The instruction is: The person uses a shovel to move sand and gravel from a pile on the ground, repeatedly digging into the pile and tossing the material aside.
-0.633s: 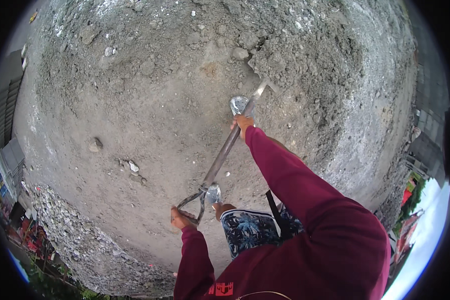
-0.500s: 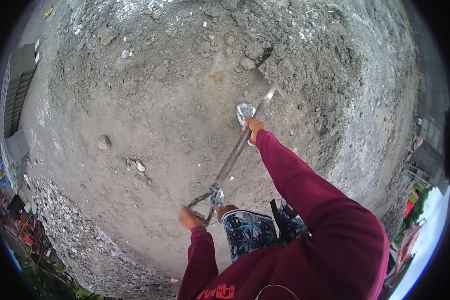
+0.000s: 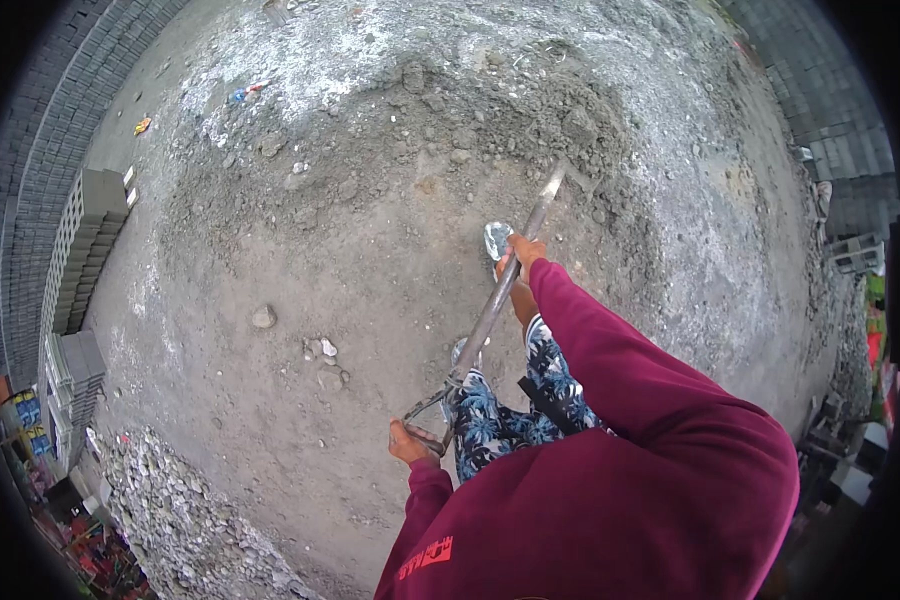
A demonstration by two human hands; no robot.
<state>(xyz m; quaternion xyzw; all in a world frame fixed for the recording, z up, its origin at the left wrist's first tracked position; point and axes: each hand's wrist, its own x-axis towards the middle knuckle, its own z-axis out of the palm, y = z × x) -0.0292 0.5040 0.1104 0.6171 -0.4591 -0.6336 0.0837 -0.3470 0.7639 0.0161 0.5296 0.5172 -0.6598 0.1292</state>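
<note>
A shovel (image 3: 488, 318) slants from near my body up to the right. My left hand (image 3: 408, 442) is closed round the D-shaped grip at its near end. Farther along, my right hand (image 3: 526, 252) wraps round the shaft, below the pale metal socket. The shovel's head is at the edge of a heap of loose grey soil (image 3: 575, 125); its blade is mostly hidden there. My front foot, in a light clear-looking shoe (image 3: 497, 240), stands just left of the shaft beside my right hand.
Stacked grey hollow blocks (image 3: 88, 235) stand on the left, with long rows of blocks behind them. Gravel (image 3: 185, 510) lies at the lower left. A few stones (image 3: 263, 317) dot the packed ground. More blocks (image 3: 855, 160) line the right side.
My view has tilted up and shows more of the block rows. The shovel's head sits against the loose soil, and the dark gap by its blade no longer shows. Both hands keep their hold.
</note>
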